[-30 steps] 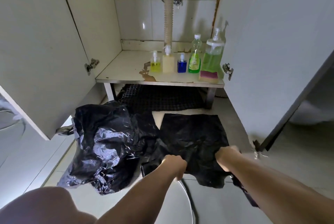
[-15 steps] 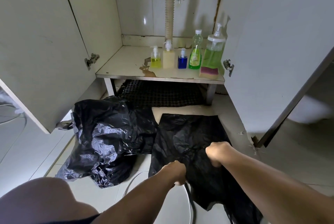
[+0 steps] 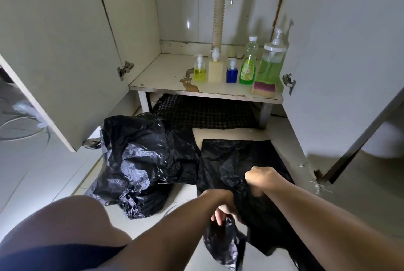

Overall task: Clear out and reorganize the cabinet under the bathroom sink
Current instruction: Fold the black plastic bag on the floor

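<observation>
Now both hands have drawn the flat black bag nearer and lifted its near edge off the floor; 1 second ago it lay spread out with both fists at that edge. The right hand is curled into a fist bunching the plastic, and the left hand has its fingers folded around a crumpled tail of the same bag hanging below it. The far part of the bag rests on the tile floor, in front of the open cabinet and to the right of the stuffed black bag, which sits in the same spot as before. On the cabinet shelf stands a row of 5 bottles along the far right: a yellow pump bottle, a cream pump bottle, a blue pump bottle, a green squeeze bottle and a large green dispenser, with a sponge just in front of the last. This looks like the bag being gathered up, to fold away or to open for more rubbish; which of the 2 cannot be told. With the shelf already lined up neatly, the job seems close to its end.
</observation>
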The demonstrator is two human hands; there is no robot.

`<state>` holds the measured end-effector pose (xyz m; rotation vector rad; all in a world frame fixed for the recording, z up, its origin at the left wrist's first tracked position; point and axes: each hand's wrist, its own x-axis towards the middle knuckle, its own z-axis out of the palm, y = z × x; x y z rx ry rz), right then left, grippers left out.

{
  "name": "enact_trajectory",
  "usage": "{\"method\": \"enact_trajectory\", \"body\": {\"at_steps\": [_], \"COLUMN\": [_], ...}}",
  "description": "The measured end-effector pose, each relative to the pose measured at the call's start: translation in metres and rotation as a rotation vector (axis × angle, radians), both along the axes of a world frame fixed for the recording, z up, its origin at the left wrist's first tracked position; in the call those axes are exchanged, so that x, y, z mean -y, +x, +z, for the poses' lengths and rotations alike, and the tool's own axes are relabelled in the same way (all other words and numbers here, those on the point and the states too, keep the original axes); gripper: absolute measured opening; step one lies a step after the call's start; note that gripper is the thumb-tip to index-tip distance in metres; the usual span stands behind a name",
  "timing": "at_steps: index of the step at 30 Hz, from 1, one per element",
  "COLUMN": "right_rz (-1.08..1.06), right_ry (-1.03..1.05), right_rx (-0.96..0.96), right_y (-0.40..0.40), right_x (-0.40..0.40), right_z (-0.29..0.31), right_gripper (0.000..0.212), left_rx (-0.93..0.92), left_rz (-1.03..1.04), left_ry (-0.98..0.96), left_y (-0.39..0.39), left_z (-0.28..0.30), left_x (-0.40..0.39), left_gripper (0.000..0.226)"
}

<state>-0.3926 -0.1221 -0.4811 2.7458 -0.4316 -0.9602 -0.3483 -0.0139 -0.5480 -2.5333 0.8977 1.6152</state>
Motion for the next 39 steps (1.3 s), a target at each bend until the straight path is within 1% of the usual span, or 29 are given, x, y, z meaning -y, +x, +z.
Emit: {"method": "enact_trajectory", "body": {"at_steps": [2,4,7,10,12,13,14,15,17,19,22,24,25,27,28,29,30,31,32,33,35,36,37,39], "right_rz": [0.027,0.018,0.016,-0.079,-0.126,-0.145,-0.168,-0.189,-0.243,-0.290,-0.360,-0.374,-0.374,-0.352,-0.338,-0.335,-0.322,-0.308,-0.300,-0.298,-0.287,-0.284,-0.296,-0.333], "right_ry": [0.006,0.056,0.215,0.420,0.535,0.566,0.597,0.626,0.634,0.625,0.588,0.561,0.552,0.538,0.541,0.548,0.557,0.583,0.620,0.666,0.763,0.806,0.845,0.918], "right_rx": [0.086,0.170,0.347,0.477,0.496,0.496,0.482,0.458,0.415,0.367,0.328,0.339,0.327,0.339,0.363,0.393,0.417,0.423,0.413,0.402,0.424,0.474,0.545,0.748], "right_y": [0.014,0.034,0.073,0.117,0.144,0.153,0.160,0.165,0.172,0.174,0.178,0.178,0.176,0.175,0.174,0.173,0.171,0.171,0.170,0.171,0.172,0.177,0.183,0.198], "right_x": [-0.009,-0.021,-0.043,-0.078,-0.107,-0.120,-0.132,-0.143,-0.160,-0.167,-0.173,-0.176,-0.178,-0.183,-0.184,-0.184,-0.183,-0.182,-0.182,-0.181,-0.183,-0.184,-0.185,-0.185], "right_z": [0.005,0.011,0.017,0.017,0.015,0.013,0.011,0.009,-0.005,-0.015,-0.024,-0.031,-0.034,-0.043,-0.044,-0.044,-0.042,-0.041,-0.038,-0.038,-0.030,-0.024,-0.015,0.013], "right_gripper": [0.035,0.033,0.012,0.033,0.042,0.041,0.038,0.042,0.063,0.072,0.070,0.065,0.061,0.054,0.049,0.044,0.040,0.039,0.041,0.046,0.053,0.055,0.056,0.060], "left_rx": [-0.018,0.050,0.339,0.619,0.785,0.825,0.832,0.819,0.765,0.680,0.484,0.411,0.407,0.452,0.496,0.535,0.530,0.570,0.602,0.596,0.534,0.539,0.577,0.649], "left_rz": [0.017,0.048,0.122,0.216,0.294,0.352,0.418,0.478,0.572,0.668,0.796,0.869,0.900,0.982,0.943,0.943,0.975,0.900,0.796,0.766,0.812,0.851,0.835,0.727], "left_ry": [-0.012,-0.045,-0.148,-0.176,-0.125,-0.098,-0.070,-0.048,-0.044,-0.140,-0.319,-0.380,-0.392,-0.425,-0.420,-0.452,-0.431,-0.413,-0.371,-0.375,-0.475,-0.542,-0.603,-0.652], "left_y": [0.024,0.056,0.117,0.172,0.202,0.213,0.221,0.227,0.232,0.238,0.236,0.234,0.233,0.232,0.232,0.232,0.229,0.225,0.225,0.227,0.223,0.223,0.222,0.223], "left_z": [0.026,0.058,0.112,0.152,0.149,0.141,0.131,0.121,0.105,0.092,0.080,0.073,0.070,0.068,0.069,0.072,0.078,0.084,0.087,0.088,0.103,0.109,0.116,0.129], "left_x": [-0.011,-0.026,-0.062,-0.114,-0.153,-0.172,-0.188,-0.202,-0.224,-0.235,-0.244,-0.243,-0.242,-0.243,-0.244,-0.245,-0.245,-0.245,-0.243,-0.242,-0.236,-0.232,-0.228,-0.224], "left_gripper": [0.058,0.056,0.042,0.035,0.034,0.037,0.041,0.045,0.052,0.062,0.072,0.073,0.071,0.053,0.043,0.037,0.035,0.033,0.033,0.033,0.033,0.034,0.035,0.036]}}
